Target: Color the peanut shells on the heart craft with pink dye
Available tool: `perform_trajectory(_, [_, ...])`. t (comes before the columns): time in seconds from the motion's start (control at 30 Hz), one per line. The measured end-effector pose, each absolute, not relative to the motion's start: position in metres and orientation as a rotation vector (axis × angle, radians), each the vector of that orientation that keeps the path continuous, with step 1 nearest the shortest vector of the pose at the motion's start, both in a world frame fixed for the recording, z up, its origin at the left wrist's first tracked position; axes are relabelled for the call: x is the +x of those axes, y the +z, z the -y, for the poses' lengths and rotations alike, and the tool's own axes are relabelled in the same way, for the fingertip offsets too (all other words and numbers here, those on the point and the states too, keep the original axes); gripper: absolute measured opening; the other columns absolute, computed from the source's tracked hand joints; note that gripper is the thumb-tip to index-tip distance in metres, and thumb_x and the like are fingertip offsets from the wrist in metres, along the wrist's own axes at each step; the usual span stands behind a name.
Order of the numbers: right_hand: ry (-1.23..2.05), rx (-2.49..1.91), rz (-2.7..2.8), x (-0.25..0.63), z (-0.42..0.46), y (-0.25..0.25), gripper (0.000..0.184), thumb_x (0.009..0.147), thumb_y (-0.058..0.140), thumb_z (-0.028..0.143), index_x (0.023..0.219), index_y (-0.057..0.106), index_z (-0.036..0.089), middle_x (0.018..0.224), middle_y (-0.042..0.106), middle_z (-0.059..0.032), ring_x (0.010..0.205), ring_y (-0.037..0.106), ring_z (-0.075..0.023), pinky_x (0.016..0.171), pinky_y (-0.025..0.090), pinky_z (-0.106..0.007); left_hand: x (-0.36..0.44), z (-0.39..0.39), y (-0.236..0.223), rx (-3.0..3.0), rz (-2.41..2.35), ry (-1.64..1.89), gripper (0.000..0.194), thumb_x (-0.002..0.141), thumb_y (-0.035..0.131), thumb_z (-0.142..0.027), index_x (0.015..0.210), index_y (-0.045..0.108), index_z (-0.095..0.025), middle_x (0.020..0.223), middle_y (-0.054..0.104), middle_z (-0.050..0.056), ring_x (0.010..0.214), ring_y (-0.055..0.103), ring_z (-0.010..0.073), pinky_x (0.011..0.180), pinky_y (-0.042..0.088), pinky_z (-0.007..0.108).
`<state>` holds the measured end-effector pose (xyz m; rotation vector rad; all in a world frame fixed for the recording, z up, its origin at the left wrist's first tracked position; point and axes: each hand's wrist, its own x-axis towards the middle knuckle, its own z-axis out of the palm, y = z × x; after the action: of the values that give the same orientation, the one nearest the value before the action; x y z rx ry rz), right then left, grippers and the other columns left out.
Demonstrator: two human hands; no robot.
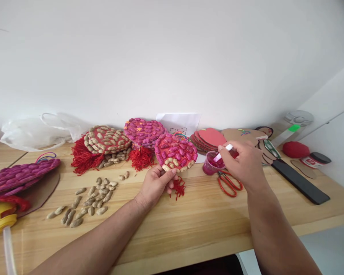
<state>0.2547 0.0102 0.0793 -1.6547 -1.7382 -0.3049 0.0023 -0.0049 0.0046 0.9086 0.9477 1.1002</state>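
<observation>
My left hand [159, 181] grips the lower edge of a round red craft piece [177, 151] covered in peanut shells. Most of its shells are painted magenta, while several along the bottom are plain tan. A red yarn tassel [178, 188] hangs below it. To the right, my right hand [240, 162] is closed on a white-handled brush [223, 152], whose lower end is inside a clear plastic cup [210, 168] of magenta paint. Orange-handled scissors [229, 186] lie beside the cup, partly hidden behind it and my hand.
Loose peanuts [94, 200] are scattered at left. Peanut-covered pieces [107, 139] with red tassels lean along the wall. Red discs [210, 136], a black phone-like slab [302, 182], red yarn [296, 149] and a jar [317, 159] stand at right. A yellow-capped bottle [2, 217] lies at front left.
</observation>
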Motion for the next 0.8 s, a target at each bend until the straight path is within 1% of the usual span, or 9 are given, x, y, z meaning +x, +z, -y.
perform_trajectory(0.2, [-0.377,-1.509,1.664,0.2555,-0.0091,0.0821,0.024,0.087,0.062,0.032,0.066,0.062,0.022,0.061,0.062,-0.0022,0.068,0.055,-0.0206,0.068,0.037,-0.034,0.0012,0.006,0.0093,0.912,-0.965,1.084,0.041,0.068,0.087,-0.048,0.073,0.062,-0.016,0.056,0.066,0.0,0.036,0.048,0.007,0.036,0.037,0.02])
perform_trajectory(0.37, [-0.34,-1.389,1.619,0.2568,-0.0077,0.0816,0.022,0.092,0.062,0.033,0.073,0.063,0.022,0.065,0.061,-0.0001,0.064,0.055,-0.0178,0.067,0.039,-0.034,0.0012,0.006,0.009,0.917,-0.968,1.078,0.041,0.068,0.087,-0.049,0.074,0.063,-0.016,0.053,0.064,-0.001,0.036,0.048,0.0078,0.036,0.037,0.02])
perform_trajectory(0.63, [-0.326,-1.356,1.588,0.2577,-0.0065,0.0805,0.021,0.092,0.064,0.032,0.074,0.064,0.022,0.066,0.061,0.0004,0.064,0.055,-0.0175,0.066,0.039,-0.033,0.0014,0.0059,0.0066,0.892,-0.94,1.091,0.042,0.067,0.088,-0.049,0.073,0.064,-0.015,0.059,0.067,0.0,0.038,0.049,0.0073,0.036,0.038,0.02])
perform_trajectory(0.73, [-0.3,-1.362,1.562,0.2583,-0.0062,0.0798,0.021,0.092,0.064,0.034,0.075,0.065,0.022,0.068,0.063,-0.0008,0.067,0.058,-0.0189,0.065,0.04,-0.033,0.0015,0.0054,0.0074,0.868,-0.917,1.1,0.045,0.066,0.088,-0.052,0.072,0.064,-0.015,0.065,0.071,0.002,0.04,0.051,0.0074,0.036,0.042,0.02])
perform_trajectory(0.8, [-0.302,-1.368,1.554,0.2591,-0.0063,0.0791,0.021,0.092,0.065,0.035,0.076,0.066,0.022,0.069,0.064,-0.0012,0.067,0.059,-0.0194,0.065,0.041,-0.033,0.0017,0.0053,0.0081,0.848,-0.908,1.107,0.047,0.067,0.087,-0.055,0.072,0.063,-0.015,0.066,0.071,0.003,0.041,0.052,0.0078,0.036,0.043,0.02])
